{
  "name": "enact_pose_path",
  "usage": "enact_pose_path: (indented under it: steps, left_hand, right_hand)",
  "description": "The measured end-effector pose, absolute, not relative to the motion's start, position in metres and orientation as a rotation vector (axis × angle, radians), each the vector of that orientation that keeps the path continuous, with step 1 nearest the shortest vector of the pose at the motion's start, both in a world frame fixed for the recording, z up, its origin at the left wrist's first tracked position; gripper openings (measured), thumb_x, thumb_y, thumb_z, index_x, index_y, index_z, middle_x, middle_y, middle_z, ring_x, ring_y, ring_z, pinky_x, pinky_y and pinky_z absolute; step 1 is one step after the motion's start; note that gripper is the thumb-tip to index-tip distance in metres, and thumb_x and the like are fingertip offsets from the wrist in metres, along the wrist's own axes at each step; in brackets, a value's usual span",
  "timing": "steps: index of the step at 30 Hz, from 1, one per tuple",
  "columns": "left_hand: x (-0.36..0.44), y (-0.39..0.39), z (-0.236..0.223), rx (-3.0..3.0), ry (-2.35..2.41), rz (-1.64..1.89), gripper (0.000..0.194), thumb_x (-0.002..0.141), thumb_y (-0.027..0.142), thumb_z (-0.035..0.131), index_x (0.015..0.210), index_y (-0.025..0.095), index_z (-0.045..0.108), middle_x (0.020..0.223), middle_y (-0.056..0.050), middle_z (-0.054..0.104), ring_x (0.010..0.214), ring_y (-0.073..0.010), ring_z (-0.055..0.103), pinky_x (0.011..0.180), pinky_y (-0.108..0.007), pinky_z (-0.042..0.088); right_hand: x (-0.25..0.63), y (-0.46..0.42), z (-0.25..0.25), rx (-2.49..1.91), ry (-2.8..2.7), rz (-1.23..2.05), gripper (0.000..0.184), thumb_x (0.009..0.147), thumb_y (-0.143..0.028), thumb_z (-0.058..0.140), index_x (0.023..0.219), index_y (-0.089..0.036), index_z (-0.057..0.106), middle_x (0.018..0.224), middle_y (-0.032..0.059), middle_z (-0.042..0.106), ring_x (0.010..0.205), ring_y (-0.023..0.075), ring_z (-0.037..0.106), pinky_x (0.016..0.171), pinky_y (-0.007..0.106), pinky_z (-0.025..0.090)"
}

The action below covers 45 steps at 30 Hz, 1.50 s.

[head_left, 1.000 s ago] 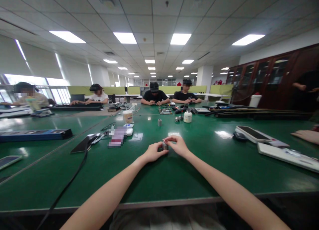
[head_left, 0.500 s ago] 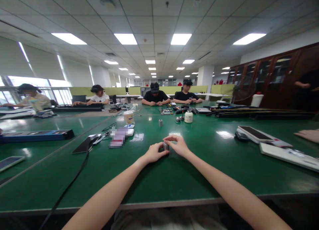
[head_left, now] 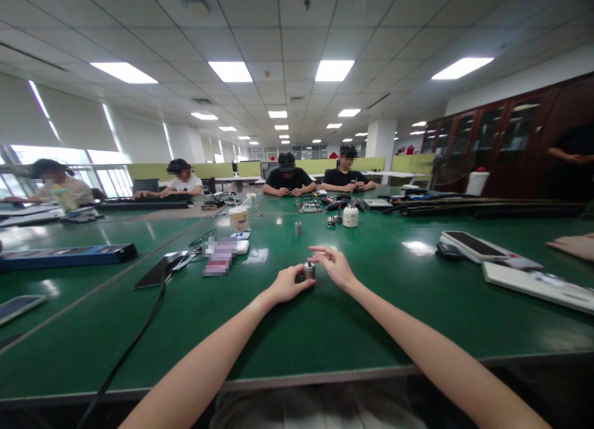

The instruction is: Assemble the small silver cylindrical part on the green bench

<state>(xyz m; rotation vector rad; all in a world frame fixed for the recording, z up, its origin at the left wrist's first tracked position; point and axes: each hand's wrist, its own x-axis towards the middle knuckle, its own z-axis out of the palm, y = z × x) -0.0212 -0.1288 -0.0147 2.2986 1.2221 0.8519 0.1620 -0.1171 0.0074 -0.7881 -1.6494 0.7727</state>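
A small grey metal cylinder [head_left: 309,271] with a narrow knob on top stands upright on the green table, in front of me. My left hand [head_left: 288,284] grips it from the left, thumb on the near side and fingers around the back. Just to the right of its top is my right hand [head_left: 336,268], fingers apart and stretched to the left, holding nothing I can see. Farther off stands a second metal cylinder [head_left: 298,228] of similar look, with no hand touching it.
Left of my hands lie a phone-like dark slab [head_left: 158,271], a black cable [head_left: 148,330] and a blurred pinkish item [head_left: 220,255]. A paper cup [head_left: 239,219] and a white jar [head_left: 350,216] stand farther back. White devices [head_left: 533,286] lie right, near another person's hand [head_left: 573,246]. Several people sit beyond.
My right hand has come off the cylinder's top, and its fingers have opened and lifted slightly to the right. The left hand keeps its grip in the same spot.
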Motion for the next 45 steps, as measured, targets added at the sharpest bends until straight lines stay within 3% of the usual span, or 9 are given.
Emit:
enact_pose_path:
  steps: [3, 8, 15, 23, 35, 45]
  left_hand:
    - [-0.022, -0.129, -0.014, 2.315, 1.213, 0.859, 0.041, 0.079, 0.050, 0.060, 0.109, 0.021, 0.064, 0.106, -0.004, 0.069, 0.098, -0.0237, 0.062, 0.093, -0.034, 0.047]
    - [-0.021, -0.129, -0.015, 2.344, 1.196, 0.858, 0.039, 0.081, 0.051, 0.058, 0.104, 0.020, 0.064, 0.103, -0.005, 0.070, 0.095, -0.0237, 0.063, 0.090, -0.034, 0.048]
    - [-0.021, -0.129, -0.015, 2.339, 1.217, 0.859, 0.043, 0.080, 0.052, 0.059, 0.110, 0.021, 0.063, 0.107, -0.005, 0.069, 0.098, -0.0243, 0.063, 0.091, -0.034, 0.048]
    - [-0.022, -0.128, -0.016, 2.343, 1.219, 0.855, 0.046, 0.080, 0.052, 0.059, 0.114, 0.021, 0.063, 0.111, -0.006, 0.068, 0.101, -0.0242, 0.062, 0.093, -0.034, 0.047]
    - [-0.021, -0.130, -0.014, 2.361, 1.235, 0.847, 0.041, 0.081, 0.051, 0.058, 0.106, 0.020, 0.064, 0.106, -0.005, 0.069, 0.097, -0.0234, 0.063, 0.091, -0.034, 0.048]
    - [-0.021, -0.126, -0.017, 2.357, 1.241, 0.829, 0.043, 0.081, 0.047, 0.059, 0.115, 0.021, 0.060, 0.112, -0.005, 0.068, 0.102, -0.0235, 0.063, 0.090, -0.032, 0.048]
  right_hand:
    - [0.167, -0.117, 0.010, -0.867, -1.588, 0.669, 0.029, 0.083, -0.034, 0.055, 0.104, -0.017, 0.066, 0.068, 0.0041, 0.072, 0.076, 0.0219, 0.071, 0.084, 0.040, 0.052]
    - [0.163, -0.120, 0.007, -0.803, -1.723, 0.659, 0.037, 0.074, -0.029, 0.068, 0.109, -0.019, 0.065, 0.095, 0.0070, 0.074, 0.092, 0.0213, 0.069, 0.089, 0.038, 0.050]
    - [0.159, -0.112, 0.010, -0.809, -1.679, 0.569, 0.024, 0.076, -0.030, 0.067, 0.096, -0.018, 0.070, 0.088, 0.0071, 0.074, 0.086, 0.0216, 0.070, 0.085, 0.039, 0.053]
    - [0.196, -0.088, -0.016, -1.011, -1.845, 0.813, 0.023, 0.063, -0.021, 0.074, 0.085, -0.017, 0.073, 0.084, 0.0072, 0.075, 0.083, 0.0237, 0.072, 0.085, 0.041, 0.056]
    - [0.176, -0.104, 0.003, -0.803, -1.697, 0.619, 0.020, 0.076, -0.027, 0.065, 0.092, -0.017, 0.071, 0.093, 0.0087, 0.074, 0.088, 0.0211, 0.071, 0.086, 0.038, 0.055]
    - [0.157, -0.123, 0.008, -0.780, -1.856, 0.556, 0.016, 0.080, -0.026, 0.062, 0.090, -0.019, 0.071, 0.090, 0.0054, 0.074, 0.085, 0.0191, 0.070, 0.081, 0.033, 0.053]
